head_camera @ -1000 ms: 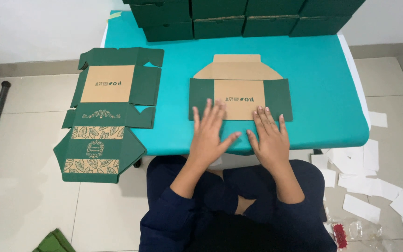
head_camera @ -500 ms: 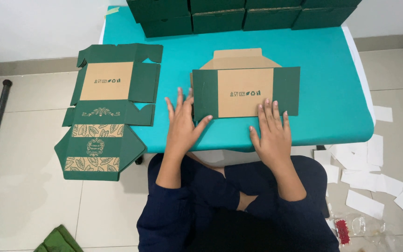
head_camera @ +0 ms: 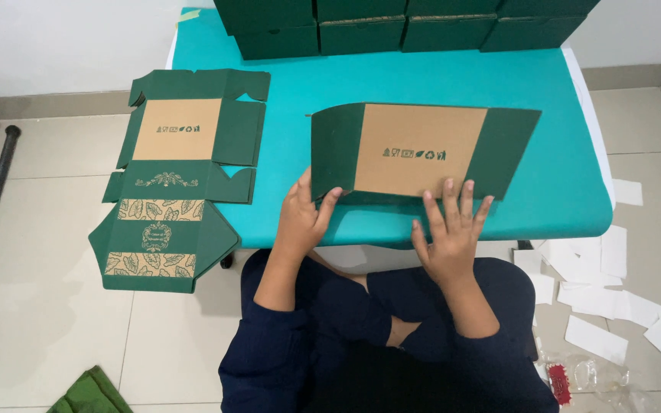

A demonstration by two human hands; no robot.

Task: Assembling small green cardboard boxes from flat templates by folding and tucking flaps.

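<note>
**Hands at near edge of folded carton blank, teal table**

Carton blank (head_camera: 422,149), dark green with a brown kraft centre panel, lies on the teal table (head_camera: 300,76), towards the person's side. Both green side panels are folded in. Near edge slightly raised off the table surface.

Left hand (head_camera: 307,218): at the blank's near-left corner. Thumb on top of the green panel, fingers curled beneath the edge, pinching the corner.

Right hand (head_camera: 451,233): flat, fingers spread apart, tips touching the blank's near edge right of centre. Palm hangs off the table edge, over the lap.

Second blank (head_camera: 177,172), fully unfolded, gold leaf print on its lower panels, lies to the left, partly overhanging the table. Row of assembled green boxes (head_camera: 407,23) along the far edge. White paper scraps (head_camera: 606,283) on the floor, right.
</note>
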